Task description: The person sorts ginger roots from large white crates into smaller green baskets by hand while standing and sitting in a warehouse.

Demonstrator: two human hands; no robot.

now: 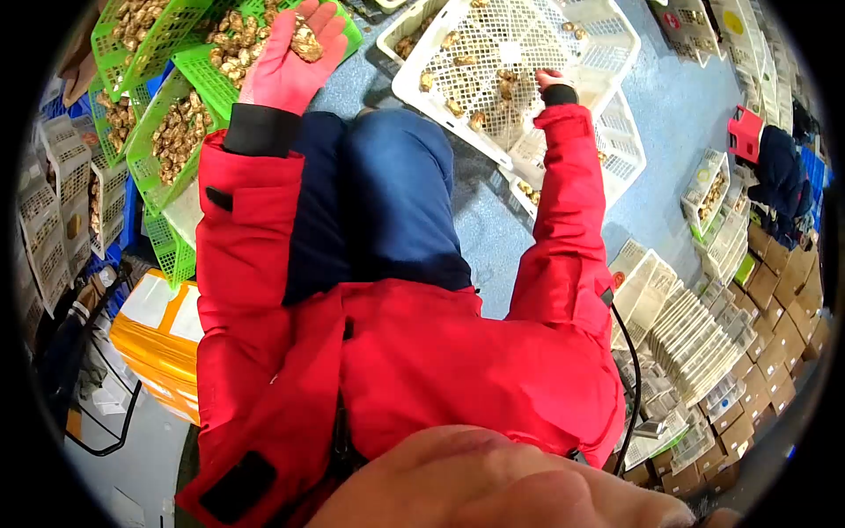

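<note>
My left hand (295,66) is palm up over the green crates, with a knobbly brown-and-cream oyster (306,44) held between thumb and fingers. Beneath and beside it, a green crate (209,81) contains many similar lumpy pieces. My right hand (550,79) is over a tilted white mesh crate (422,88), its fingers curled. I cannot make out whether anything is in them. Loose brown pieces (508,85) are scattered on the mesh near this hand.
More green crates (132,158) stand at the left, beside a yellow-taped box (158,330). White crates (634,158) lie under the tilted one on the blue floor (493,220). Stacked white crates (695,343) and cardboard boxes (775,352) line the right. A black cord (635,387) hangs by my right side.
</note>
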